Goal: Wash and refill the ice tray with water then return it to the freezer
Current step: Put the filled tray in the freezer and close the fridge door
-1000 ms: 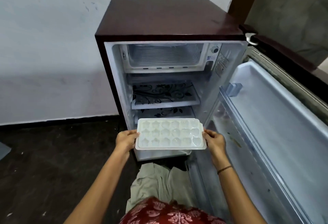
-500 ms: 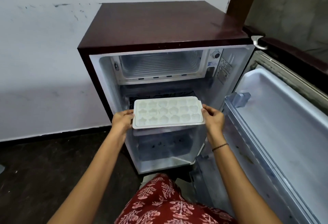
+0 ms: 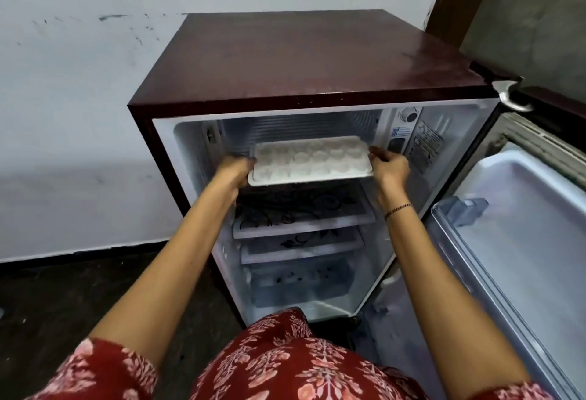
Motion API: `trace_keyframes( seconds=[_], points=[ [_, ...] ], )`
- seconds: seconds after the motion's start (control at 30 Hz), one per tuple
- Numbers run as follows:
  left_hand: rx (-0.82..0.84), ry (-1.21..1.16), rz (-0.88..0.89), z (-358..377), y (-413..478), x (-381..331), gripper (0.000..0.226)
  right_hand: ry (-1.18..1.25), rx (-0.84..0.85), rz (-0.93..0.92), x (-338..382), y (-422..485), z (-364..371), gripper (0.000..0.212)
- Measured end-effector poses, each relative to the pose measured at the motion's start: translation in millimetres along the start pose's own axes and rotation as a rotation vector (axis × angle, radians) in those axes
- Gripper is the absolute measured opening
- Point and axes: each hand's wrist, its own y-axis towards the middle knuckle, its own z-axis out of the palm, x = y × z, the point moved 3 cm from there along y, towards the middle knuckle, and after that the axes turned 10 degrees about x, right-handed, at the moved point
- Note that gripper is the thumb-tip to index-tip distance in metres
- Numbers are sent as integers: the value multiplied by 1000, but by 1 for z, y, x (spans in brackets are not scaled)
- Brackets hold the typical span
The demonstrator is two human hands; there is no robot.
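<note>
A white ice tray (image 3: 310, 160) with several shaped cells is held level at the mouth of the freezer compartment (image 3: 301, 128), at the top of the small maroon fridge (image 3: 310, 63). My left hand (image 3: 236, 169) grips the tray's left short edge. On the opposite short edge, my right hand (image 3: 388, 166) holds it. The tray's far edge is just inside the compartment opening; its near edge sticks out over the shelves. Whether the cells hold water I cannot tell.
The fridge door (image 3: 520, 241) stands wide open on the right, its inner shelf rail (image 3: 466, 206) close to my right forearm. Two floral glass shelves (image 3: 304, 219) and a clear crisper drawer (image 3: 301, 282) sit below the tray. White wall at left, dark floor (image 3: 63, 298) below.
Both hands lifted the tray from low in front of the crisper up to the freezer opening and pushed it forward. The camera moved closer to the fridge.
</note>
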Motion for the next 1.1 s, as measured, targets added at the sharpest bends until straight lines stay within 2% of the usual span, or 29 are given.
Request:
trace_keyframes(
  seconds=[0.07, 0.17, 0.27, 0.33, 0.43, 0.57, 0.7, 0.73, 0.8, 0.87, 0.93, 1.0, 1.1],
  points=[
    [-16, 22, 3, 3, 20, -8, 26, 4, 1, 7, 7, 15, 3, 23],
    [-9, 52, -21, 6, 46, -18, 33, -52, 86, -32, 11, 33, 9, 21],
    [-14, 49, 1, 9, 64, -23, 25, -145, 149, -61, 14, 47, 16, 24],
    [-24, 36, 29, 11, 66, -26, 8, -125, 155, -74, 14, 58, 21, 27],
    [-60, 65, 70, 14, 77, -26, 25, -255, 140, -87, 13, 70, 28, 29],
    [-95, 99, 163, 15, 87, -26, 13, -365, 113, -169, 12, 78, 35, 26],
    [-138, 135, 277, 12, 94, -24, 26, -425, 114, -177, 16, 80, 41, 29],
    [-166, 202, 285, 11, 95, -23, 30, -427, 119, -185, 17, 79, 42, 30],
    [-294, 502, 286, 14, 86, -23, 36, -516, 116, -254, 18, 74, 44, 32],
    [-409, 822, 357, 27, 67, -22, 46, -669, 88, -445, 14, 65, 51, 36],
    [-376, 965, 477, 49, 52, -14, 58, -783, 125, -585, 3, 50, 65, 47],
    [-289, 1083, 539, 68, 49, 1, 66, -921, 184, -607, -11, 37, 79, 57],
    [-241, 1196, 533, 82, 53, 14, 70, -1042, 190, -631, -25, 32, 87, 63]
  ],
)
